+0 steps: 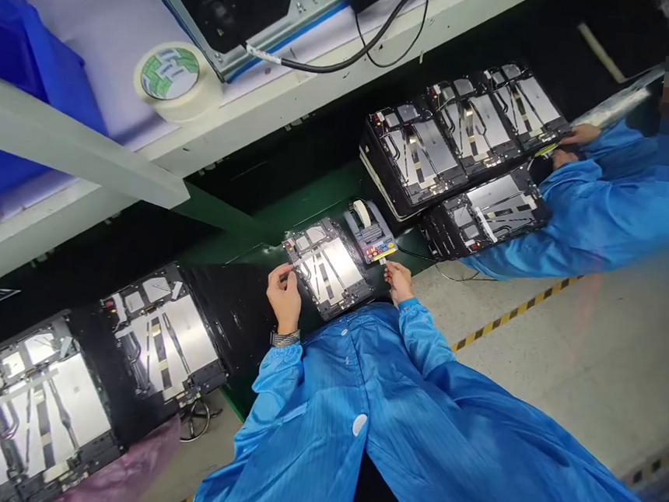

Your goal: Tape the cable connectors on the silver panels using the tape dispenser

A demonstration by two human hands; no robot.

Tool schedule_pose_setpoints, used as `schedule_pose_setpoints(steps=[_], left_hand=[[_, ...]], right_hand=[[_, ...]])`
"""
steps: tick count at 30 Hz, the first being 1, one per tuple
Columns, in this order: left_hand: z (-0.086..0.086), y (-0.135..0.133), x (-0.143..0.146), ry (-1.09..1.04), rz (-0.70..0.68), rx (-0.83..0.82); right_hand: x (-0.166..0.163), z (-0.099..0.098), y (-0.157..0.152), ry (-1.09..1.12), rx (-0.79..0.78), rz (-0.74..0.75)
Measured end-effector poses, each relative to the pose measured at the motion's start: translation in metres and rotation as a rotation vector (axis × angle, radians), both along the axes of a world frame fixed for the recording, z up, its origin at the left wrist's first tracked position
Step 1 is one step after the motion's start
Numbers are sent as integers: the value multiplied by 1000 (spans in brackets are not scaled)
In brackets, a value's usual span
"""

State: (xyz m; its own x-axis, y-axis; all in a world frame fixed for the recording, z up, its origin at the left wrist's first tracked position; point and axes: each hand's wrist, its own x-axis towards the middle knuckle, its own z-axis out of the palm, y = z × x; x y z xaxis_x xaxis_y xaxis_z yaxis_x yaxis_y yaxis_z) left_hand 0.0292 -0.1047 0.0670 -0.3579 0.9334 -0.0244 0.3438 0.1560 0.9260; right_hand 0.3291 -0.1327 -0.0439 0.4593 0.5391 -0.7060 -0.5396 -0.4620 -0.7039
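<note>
Pinches a small white strip (383, 261) with the bare right hand (400, 282) at the five-o'clock edge of a grey, boxy tape dispenser (374, 235). Holds the bare left hand (285, 297) at the nine-o'clock edge of a flat, rectangular black-and-silver device (336, 271).

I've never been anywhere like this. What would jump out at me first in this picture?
Probably the wearer's bright blue coat, filling the lower middle. Next come the silvery electronic assemblies, at lower left and upper right, with one between the left hand and right hand. A fat roll of tape also stands out on the white shelf at upper left.
</note>
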Motion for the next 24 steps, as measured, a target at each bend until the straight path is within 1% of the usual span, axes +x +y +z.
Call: schedule_pose_setpoints(steps=[6,12,18,24], left_hand=[[-6,-2,-6,17,-24,-43],[-9,-1,-9,75,-61,-62],[-10,-3,-13,57,-34,-60],[-4,3,-3,105,-40,-70]], right_hand=[[-7,-10,-6,-22,4,-57],[-13,-7,1,-36,0,-79],[-22,-1,-3,-59,-60,-203],[-33,-6,16,14,-108,-303]])
